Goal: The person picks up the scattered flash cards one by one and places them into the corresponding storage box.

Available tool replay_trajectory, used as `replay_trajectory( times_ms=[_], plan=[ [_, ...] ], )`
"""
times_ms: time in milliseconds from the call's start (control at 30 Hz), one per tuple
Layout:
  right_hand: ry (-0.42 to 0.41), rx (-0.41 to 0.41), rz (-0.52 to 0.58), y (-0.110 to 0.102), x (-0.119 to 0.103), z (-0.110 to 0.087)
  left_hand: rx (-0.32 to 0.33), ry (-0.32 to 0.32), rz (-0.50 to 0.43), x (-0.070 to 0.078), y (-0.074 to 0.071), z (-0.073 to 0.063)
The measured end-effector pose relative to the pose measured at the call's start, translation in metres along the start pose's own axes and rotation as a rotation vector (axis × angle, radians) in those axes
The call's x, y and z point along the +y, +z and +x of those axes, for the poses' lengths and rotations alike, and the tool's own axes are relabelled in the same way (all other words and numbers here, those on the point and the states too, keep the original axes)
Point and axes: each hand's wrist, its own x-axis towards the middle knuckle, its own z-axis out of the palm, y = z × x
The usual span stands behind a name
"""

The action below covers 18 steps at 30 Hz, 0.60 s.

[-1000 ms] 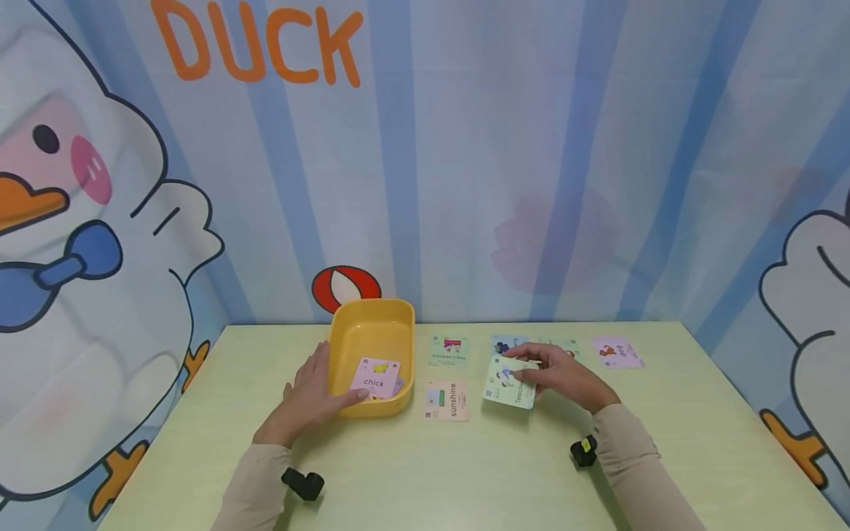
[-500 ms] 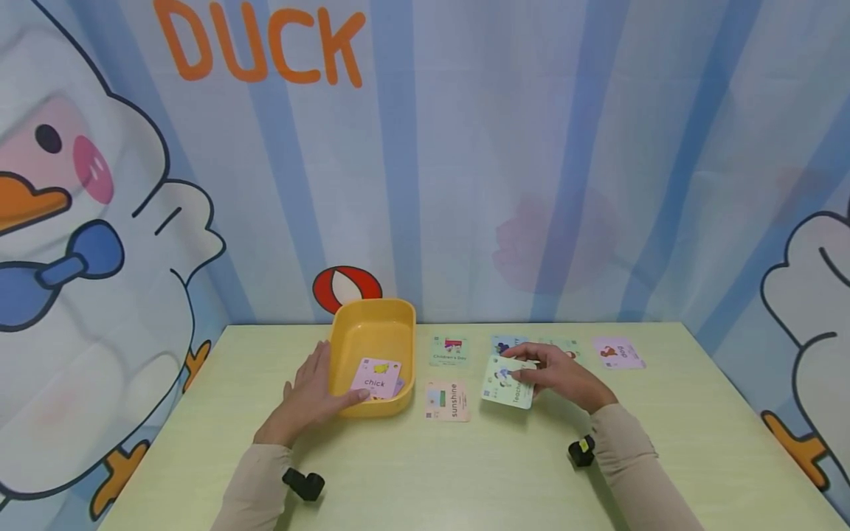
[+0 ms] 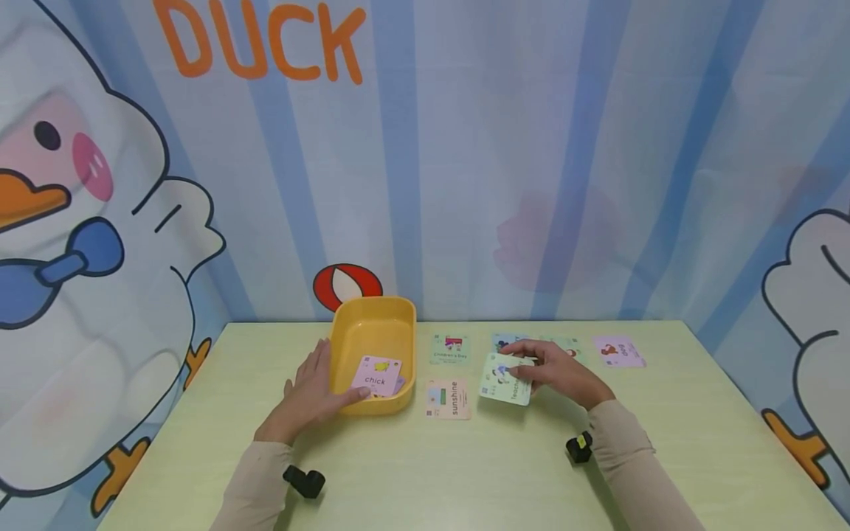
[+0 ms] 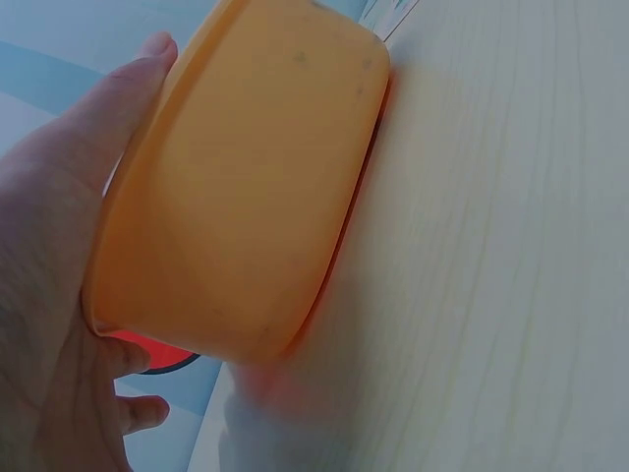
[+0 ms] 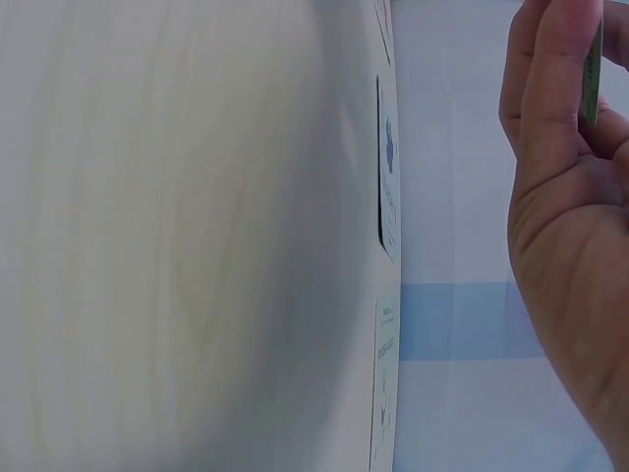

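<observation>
Yellow tray (image 3: pixel 373 324), rectangular with rounded corners: on the table (image 3: pixel 451 472), centre-left of the frame. Contents: pink "chick" card (image 3: pixel 377 374), overlapping a purple card (image 3: pixel 400 385).

Left hand (image 3: pixel 311 394): fingers extended along the tray's left wall, thumb stretched over its near rim.

Right hand (image 3: pixel 564 372): thumb and fingers pinching a pale green card (image 3: pixel 501 383), right of centre; lettering begins "Teach", remainder covered. Held above the table, seen edge-on in the right wrist view.

Loose cards, lying flat: green "Children's Day" (image 3: pixel 451 349), right of the tray; peach "sunshine" (image 3: pixel 448 399), just below it; blue card (image 3: pixel 506 340), partly hidden, label unreadable; second green card (image 3: pixel 571 346), partly behind the right hand; lilac "dog" (image 3: pixel 619 351), farthest right.

Wrist cameras, black: one per wrist, lower frame.

Backdrop (image 3: pixel 458 162): blue-striped cloth; orange "DUCK" lettering (image 3: pixel 292 42), upper left.
</observation>
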Motion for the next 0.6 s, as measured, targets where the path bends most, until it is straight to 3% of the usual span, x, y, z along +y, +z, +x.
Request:
replay_trajectory(
  times_ms=[600],
  plan=[
    [-0.012, -0.007, 0.008, 0.0056, -0.0022, 0.0049, 0.003, 0.008, -0.013, -0.0001, -0.0008, -0.0004]
  ],
)
